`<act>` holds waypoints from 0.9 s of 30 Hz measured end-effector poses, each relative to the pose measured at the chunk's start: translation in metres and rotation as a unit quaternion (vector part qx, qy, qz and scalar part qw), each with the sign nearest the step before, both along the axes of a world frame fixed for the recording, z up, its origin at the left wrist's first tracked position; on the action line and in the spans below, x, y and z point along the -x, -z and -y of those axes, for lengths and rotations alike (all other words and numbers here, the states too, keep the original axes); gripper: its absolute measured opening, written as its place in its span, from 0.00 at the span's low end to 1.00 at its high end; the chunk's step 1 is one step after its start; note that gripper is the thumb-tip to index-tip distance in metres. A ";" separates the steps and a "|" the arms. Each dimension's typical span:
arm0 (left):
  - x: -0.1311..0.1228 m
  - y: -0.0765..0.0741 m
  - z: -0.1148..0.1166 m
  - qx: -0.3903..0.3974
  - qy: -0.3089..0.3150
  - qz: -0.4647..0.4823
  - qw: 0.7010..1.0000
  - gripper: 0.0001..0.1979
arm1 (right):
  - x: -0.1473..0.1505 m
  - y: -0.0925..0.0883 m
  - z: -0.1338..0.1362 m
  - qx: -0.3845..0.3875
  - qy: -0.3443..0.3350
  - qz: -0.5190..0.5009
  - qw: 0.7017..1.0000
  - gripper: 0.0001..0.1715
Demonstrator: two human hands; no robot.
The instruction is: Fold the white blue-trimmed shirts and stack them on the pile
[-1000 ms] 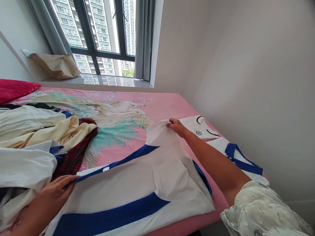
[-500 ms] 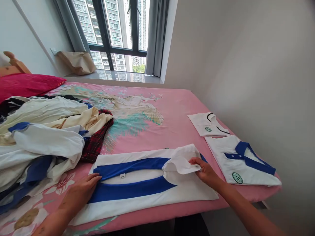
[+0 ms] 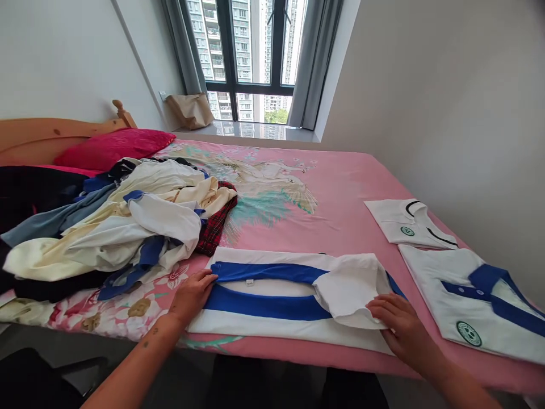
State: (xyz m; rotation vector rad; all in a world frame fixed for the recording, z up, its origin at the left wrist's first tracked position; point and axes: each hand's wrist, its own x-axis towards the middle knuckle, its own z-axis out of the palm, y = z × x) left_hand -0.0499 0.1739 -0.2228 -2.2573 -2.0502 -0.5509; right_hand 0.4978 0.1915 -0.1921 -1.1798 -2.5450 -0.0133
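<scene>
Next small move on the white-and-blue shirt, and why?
Probably sweep the right hand leftward to press the sleeve flat: it bulges loosely over the white-and-blue shirt, which is folded into a long strip, while the left hand pins the other end.

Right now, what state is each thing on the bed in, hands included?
White shirt with blue stripes: folded lengthwise, lying flat.
Left hand: open, pressing shirt's left end.
Right hand: open, flat on folded-over sleeve.
White polo with blue collar: folded, lying flat.
Small white shirt with black trim: folded.
Heap of mixed clothes: crumpled, unfolded.
Red pillow: lying beside wooden headboard.
</scene>
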 end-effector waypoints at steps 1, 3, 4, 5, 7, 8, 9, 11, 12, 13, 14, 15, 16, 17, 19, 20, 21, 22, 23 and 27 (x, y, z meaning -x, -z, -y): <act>0.003 0.001 0.003 -0.001 -0.003 0.004 1.000 0.15 | -0.003 -0.002 0.002 0.031 -0.021 0.033 0.999 0.20; 0.007 0.000 0.008 -0.002 -0.016 0.020 1.000 0.16 | -0.004 -0.006 0.006 0.090 -0.044 0.073 0.992 0.20; 0.009 -0.002 0.011 -0.003 -0.027 0.033 0.999 0.17 | 0.000 -0.010 0.007 0.107 -0.038 0.073 0.991 0.19; 0.010 -0.003 0.013 -0.004 -0.040 0.048 0.998 0.17 | 0.007 -0.014 0.007 0.117 -0.023 0.060 0.991 0.16; 0.010 -0.007 0.017 -0.005 -0.058 0.079 0.995 0.15 | 0.033 -0.024 0.005 0.122 -0.001 0.014 0.992 0.13; 0.009 -0.008 0.018 -0.003 -0.063 0.091 0.994 0.14 | 0.053 -0.030 0.004 0.122 -0.004 -0.014 0.992 0.13; 0.008 -0.008 0.019 -0.001 -0.065 0.098 0.993 0.13 | 0.077 -0.035 0.002 0.126 -0.019 -0.043 0.991 0.14; 0.004 -0.006 0.021 0.001 -0.072 0.103 0.992 0.12 | 0.133 -0.042 -0.001 0.132 -0.080 -0.096 0.983 0.14; 0.002 -0.004 0.022 -0.001 -0.078 0.103 0.992 0.12 | 0.164 -0.043 -0.003 0.145 -0.109 -0.111 0.977 0.14; 0.000 -0.002 0.023 -0.004 -0.086 0.103 0.991 0.11 | 0.195 -0.042 -0.004 0.144 -0.135 -0.123 0.973 0.13; -0.001 0.001 0.024 -0.008 -0.095 0.104 0.990 0.11 | 0.225 -0.040 -0.006 0.140 -0.157 -0.129 0.969 0.12; -0.002 0.003 0.025 -0.013 -0.102 0.105 0.989 0.11 | 0.254 -0.036 -0.007 0.141 -0.173 -0.123 0.967 0.11; -0.003 0.005 0.026 -0.019 -0.109 0.108 0.988 0.10 | 0.281 -0.032 -0.010 0.142 -0.174 -0.114 0.968 0.11; -0.003 0.007 0.027 -0.023 -0.113 0.111 0.987 0.10 | 0.305 -0.026 -0.012 0.142 -0.172 -0.102 0.969 0.11; -0.003 0.010 0.029 -0.032 -0.117 0.119 0.985 0.10 | 0.343 -0.013 -0.020 0.136 -0.153 -0.070 0.976 0.14; -0.003 0.012 0.030 -0.036 -0.116 0.123 0.985 0.10 | 0.357 -0.006 -0.024 0.133 -0.136 -0.055 0.980 0.15; -0.002 0.013 0.030 -0.040 -0.115 0.128 0.984 0.09 | 0.369 0.000 -0.028 0.131 -0.119 -0.043 0.983 0.15; -0.001 0.014 0.030 -0.044 -0.114 0.133 0.984 0.09 | 0.377 0.004 -0.033 0.131 -0.102 -0.034 0.985 0.14; -0.001 0.015 0.031 -0.048 -0.114 0.137 0.983 0.08 | 0.382 0.008 -0.038 0.133 -0.090 -0.028 0.987 0.13; 0.000 0.020 0.032 -0.063 -0.120 0.155 0.978 0.07 | 0.388 0.012 -0.051 0.129 -0.049 -0.043 0.989 0.13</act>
